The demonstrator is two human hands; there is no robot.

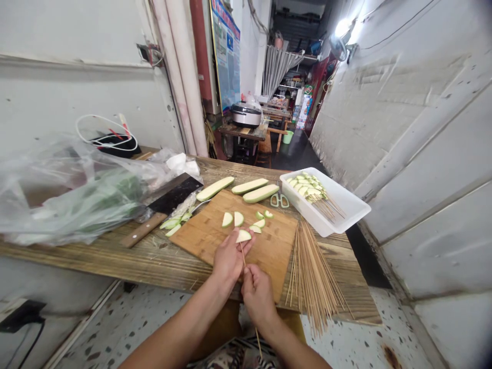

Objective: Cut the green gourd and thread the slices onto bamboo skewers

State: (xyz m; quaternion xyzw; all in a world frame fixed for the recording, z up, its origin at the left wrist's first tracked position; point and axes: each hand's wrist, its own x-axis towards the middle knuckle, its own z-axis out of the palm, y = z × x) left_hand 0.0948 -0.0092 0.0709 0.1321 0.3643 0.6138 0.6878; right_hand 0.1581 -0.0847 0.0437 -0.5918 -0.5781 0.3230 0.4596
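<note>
Over the cutting board (203, 228), my left hand (227, 256) grips a half-round zucchini slice (243, 236) by its edges. My right hand (257, 292) is closed around a long wooden skewer (243, 253), whose upper end meets the slice's lower edge; whether it has gone in cannot be made out. Several cut slices (227, 220) lie on the board beyond my hands. Behind them rest long zucchini halves (215, 188), cut face up. To the right, a fan of bare skewers (313, 277) overhangs the table's front edge.
A white tray (346, 205) holds skewered slices (305, 185) at the right. Green-handled scissors (279, 200) lie beside it. On the left are a cleaver (172, 195), thin zucchini pieces (171, 224) and a large clear plastic bag (77, 189). The wooden table (154, 264) ends close before me.
</note>
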